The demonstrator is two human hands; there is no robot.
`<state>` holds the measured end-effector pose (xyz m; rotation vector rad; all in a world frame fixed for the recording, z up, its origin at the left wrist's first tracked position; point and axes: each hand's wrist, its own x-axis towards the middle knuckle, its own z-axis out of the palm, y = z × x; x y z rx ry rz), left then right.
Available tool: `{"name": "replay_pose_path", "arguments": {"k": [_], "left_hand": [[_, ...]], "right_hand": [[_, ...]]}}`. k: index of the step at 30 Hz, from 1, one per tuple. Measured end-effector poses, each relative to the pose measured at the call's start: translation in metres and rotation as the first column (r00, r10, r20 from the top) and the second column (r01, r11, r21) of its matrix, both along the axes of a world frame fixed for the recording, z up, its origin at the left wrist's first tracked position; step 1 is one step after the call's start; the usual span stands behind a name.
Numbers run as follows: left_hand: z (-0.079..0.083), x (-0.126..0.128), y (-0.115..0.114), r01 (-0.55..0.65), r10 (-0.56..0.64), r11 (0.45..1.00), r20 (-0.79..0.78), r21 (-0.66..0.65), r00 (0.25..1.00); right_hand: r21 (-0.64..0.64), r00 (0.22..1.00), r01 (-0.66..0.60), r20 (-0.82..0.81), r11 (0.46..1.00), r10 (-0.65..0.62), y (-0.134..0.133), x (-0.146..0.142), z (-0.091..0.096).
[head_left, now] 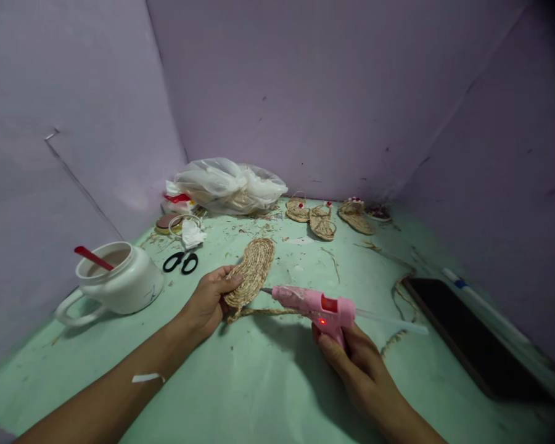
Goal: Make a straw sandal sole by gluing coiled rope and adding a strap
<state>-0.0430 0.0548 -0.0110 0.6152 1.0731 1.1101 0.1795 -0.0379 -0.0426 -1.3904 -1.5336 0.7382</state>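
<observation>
My left hand point(213, 297) grips the lower left edge of a braided rope shoe sole point(255, 264), its thumb on top and the fingers mostly hidden beneath. In my right hand point(358, 361) is a pink glue gun point(312, 303) with a lit red light and a clear glue stick out of its back. Its dark nozzle points left, at the sole's right edge; I cannot tell if they touch. From the sole's lower end a braided rope point(268, 312) runs right, behind the glue gun, and shows again near the phone.
At left stand a white mug point(136, 287) with a red stick and black-handled scissors point(181, 262). A plastic bag point(231, 185) lies at the back, with small rope sandals point(322, 223) to its right. A dark phone point(472, 339) and a white pen point(485, 302) lie at right.
</observation>
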Motion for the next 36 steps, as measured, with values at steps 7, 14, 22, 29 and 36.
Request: {"name": "replay_pose_path", "arguments": {"k": [7, 14, 22, 29, 36], "left_hand": [[0.002, 0.001, 0.0, -0.004, 0.004, 1.0, 0.003, -0.015, 1.0], [0.002, 0.001, -0.001, -0.01, 0.01, 1.0, 0.004, -0.013, 1.0], [0.004, 0.001, 0.0, -0.009, 0.009, 1.0, 0.015, -0.015, 1.0], [0.003, 0.001, 0.0, -0.013, 0.013, 1.0, -0.002, -0.013, 1.0], [0.005, 0.001, -0.002, 0.008, -0.008, 1.0, 0.009, 0.0, 1.0]], "right_hand": [[-0.093, 0.997, -0.049, -0.062, 0.994, 0.043, 0.0, 0.002, 0.002], [-0.117, 0.997, -0.044, -0.067, 0.992, 0.036, 0.0, 0.001, 0.003], [-0.085, 0.996, -0.018, -0.089, 0.996, 0.01, 0.001, -0.002, 0.01], [-0.101, 0.995, 0.024, -0.099, 0.995, -0.034, 0.002, -0.003, 0.011], [-0.076, 0.995, 0.018, -0.094, 0.997, -0.025, 0.002, -0.002, 0.011]]}}
